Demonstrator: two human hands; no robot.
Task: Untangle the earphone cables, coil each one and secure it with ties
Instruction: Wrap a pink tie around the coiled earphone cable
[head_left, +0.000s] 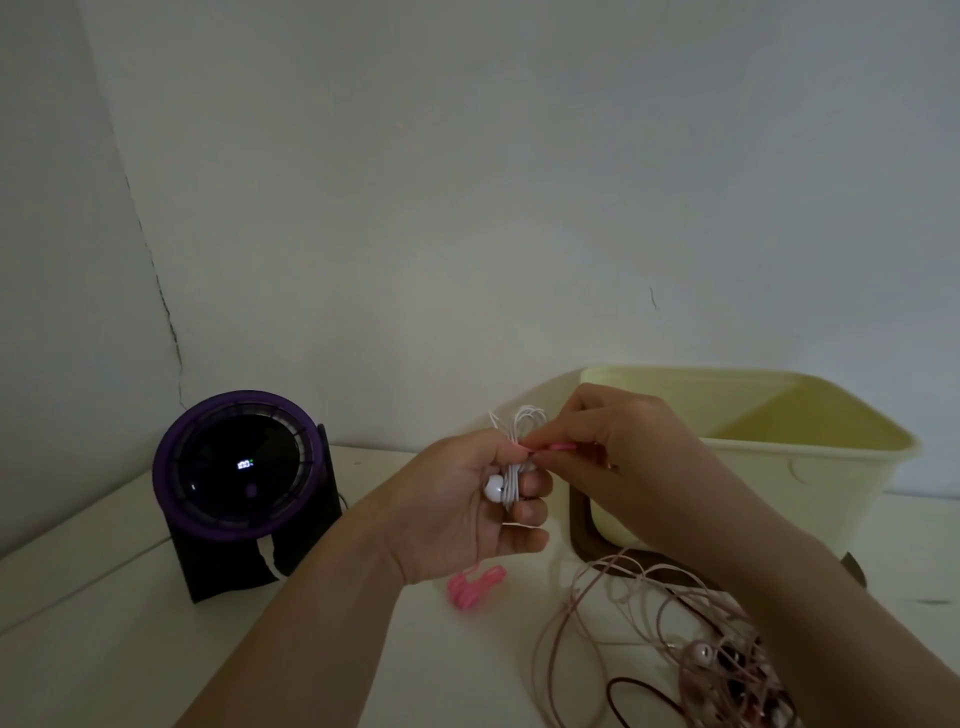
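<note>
My left hand (467, 499) grips a coiled white earphone cable (519, 441); its loops stick up above my fingers and a white earbud (493, 489) shows in my palm. My right hand (613, 441) pinches a pink tie (553, 447) right against the coil. Both hands are raised above the table in front of the basin. A small bunch of pink ties (474, 586) lies on the table below my left hand. A tangle of pink and dark earphone cables (691, 654) lies at the lower right, partly under my right forearm.
A pale yellow plastic basin (831, 467) stands at the back right on a dark stand (582, 535). A purple and black round device (244, 493) with a lit display stands at the left near the wall. The table top (130, 623) is white.
</note>
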